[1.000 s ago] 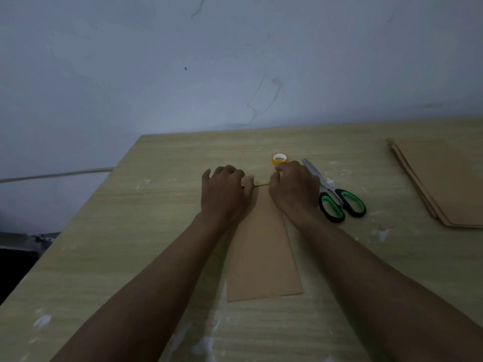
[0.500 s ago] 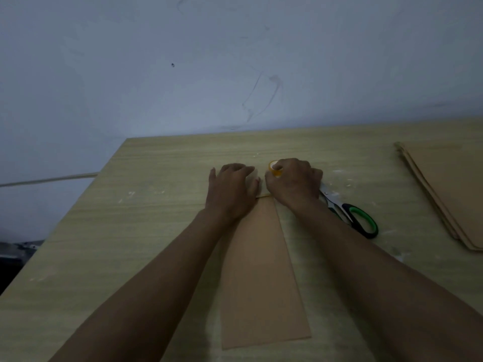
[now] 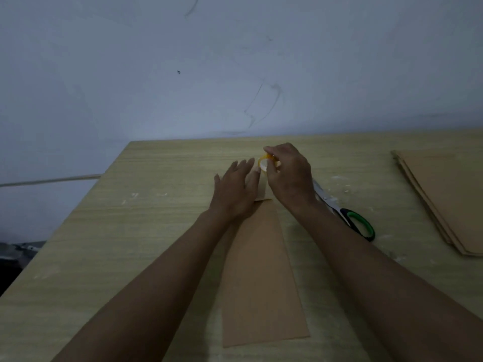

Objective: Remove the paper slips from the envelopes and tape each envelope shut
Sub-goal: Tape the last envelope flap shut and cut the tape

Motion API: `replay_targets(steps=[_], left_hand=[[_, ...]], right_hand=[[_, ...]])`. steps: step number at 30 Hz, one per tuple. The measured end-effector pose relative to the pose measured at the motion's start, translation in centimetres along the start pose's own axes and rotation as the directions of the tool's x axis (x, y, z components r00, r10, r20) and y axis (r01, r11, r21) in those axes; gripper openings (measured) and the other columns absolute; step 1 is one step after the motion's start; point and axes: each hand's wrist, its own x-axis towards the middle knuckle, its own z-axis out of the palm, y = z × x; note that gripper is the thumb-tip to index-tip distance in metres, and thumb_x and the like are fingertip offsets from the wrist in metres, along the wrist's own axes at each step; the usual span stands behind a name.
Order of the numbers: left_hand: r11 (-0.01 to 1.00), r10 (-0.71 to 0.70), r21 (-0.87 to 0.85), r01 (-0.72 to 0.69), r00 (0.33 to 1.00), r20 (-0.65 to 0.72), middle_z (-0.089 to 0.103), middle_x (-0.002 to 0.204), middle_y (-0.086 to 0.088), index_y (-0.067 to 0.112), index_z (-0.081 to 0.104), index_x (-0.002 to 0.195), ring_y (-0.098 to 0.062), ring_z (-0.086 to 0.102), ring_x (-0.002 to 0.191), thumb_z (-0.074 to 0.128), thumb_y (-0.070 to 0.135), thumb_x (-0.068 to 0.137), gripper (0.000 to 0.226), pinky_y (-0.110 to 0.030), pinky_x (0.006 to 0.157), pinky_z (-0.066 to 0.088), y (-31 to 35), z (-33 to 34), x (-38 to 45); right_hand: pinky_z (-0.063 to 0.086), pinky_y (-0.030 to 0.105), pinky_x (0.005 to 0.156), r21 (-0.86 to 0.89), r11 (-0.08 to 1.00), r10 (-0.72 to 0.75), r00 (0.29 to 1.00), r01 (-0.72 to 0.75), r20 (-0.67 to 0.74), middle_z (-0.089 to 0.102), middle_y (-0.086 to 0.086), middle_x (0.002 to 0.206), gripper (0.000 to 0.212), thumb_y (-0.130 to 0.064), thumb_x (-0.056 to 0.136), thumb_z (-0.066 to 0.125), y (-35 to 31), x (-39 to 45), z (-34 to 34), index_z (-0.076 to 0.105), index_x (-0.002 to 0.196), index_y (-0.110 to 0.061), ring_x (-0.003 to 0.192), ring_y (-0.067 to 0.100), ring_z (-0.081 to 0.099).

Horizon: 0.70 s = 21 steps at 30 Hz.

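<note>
- Setting: a pale wood-grain bench [image 3: 162,231] stands against a plain, scuffed grey-white wall [image 3: 235,61]; lighting is dim.
- Landmark: one brown envelope [image 3: 261,278] lies flat on the bench, running lengthwise away from the person, between the two forearms. All positions below are given relative to this envelope.
- Envelope far end: a folded flap edge is visible just beyond the heel of the left hand [image 3: 236,192]; the closure itself is largely hidden by the hands.
- Left hand: rests palm down over the far left corner of the envelope, fingers [image 3: 243,165] extended and relaxed, grasping nothing.
- Right hand [image 3: 290,176]: positioned above the far right corner of the envelope, fingers curled around a small yellow tape roll [image 3: 264,164], thumb and forefinger pinching its rim.
- Tape roll: raised off the bench, just beyond the far end of the envelope, close to the left fingertips. Contact between the two cannot be confirmed.
- Scissors [image 3: 347,215]: green-and-black handles, lying on the bench to the right of the envelope, blades partly hidden under the right wrist.
- Envelope stack [image 3: 449,199]: further brown envelopes piled well to the right of the envelope, at the frame edge.
</note>
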Motion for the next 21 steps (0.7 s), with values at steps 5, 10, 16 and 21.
replay_targets(steps=[5,10,16,21], left_hand=[[0.927,-0.067,-0.368,0.067,0.998,0.014,0.054,0.147,0.003,0.026,0.058,0.14,-0.016,0.041,0.142,0.036,0.036,0.101,0.046,-0.033,0.117,0.029,1.0,-1.5,-0.7],[0.646,-0.228,-0.725,0.239,0.967,0.116,0.076,0.097,0.006,0.021,0.071,0.104,0.001,0.068,0.096,0.035,0.024,0.102,0.036,-0.031,0.088,0.047,2.7,-3.3,-2.2],[0.531,-0.255,-0.803,0.27,0.955,0.152,0.073,0.083,-0.01,0.006,0.07,0.11,-0.023,0.073,0.086,0.042,0.018,0.099,0.032,-0.037,0.082,0.055,2.3,-4.2,-3.4],[0.566,-0.249,-0.788,0.241,0.962,0.115,0.066,0.08,-0.012,0.0,0.071,0.096,-0.023,0.07,0.078,0.058,0.007,0.095,0.015,-0.044,0.084,0.058,1.5,-4.9,-4.7]], right_hand=[[0.057,0.037,0.072,0.11,0.988,-0.097,0.987,0.111,-0.125,0.064,0.004,0.103,0.026,-0.002,0.089,0.058,-1.4,0.0,-0.2,0.072,0.111,-0.007,0.092,0.016,0.063],[0.057,0.031,0.071,0.2,0.97,-0.116,0.986,0.139,-0.121,0.063,0.001,0.104,0.027,-0.002,0.09,0.058,-3.1,0.4,-1.1,0.072,0.111,-0.009,0.093,0.011,0.062],[0.05,0.015,0.069,0.235,0.964,-0.085,0.984,0.121,-0.159,0.064,0.0,0.105,0.024,-0.003,0.091,0.057,-4.4,0.2,-1.7,0.073,0.107,-0.011,0.094,0.007,0.061],[0.05,0.014,0.066,0.233,0.969,-0.053,0.986,0.089,-0.157,0.067,0.0,0.103,0.021,-0.005,0.092,0.056,-4.8,-0.7,-1.9,0.071,0.106,-0.011,0.092,0.011,0.063]])
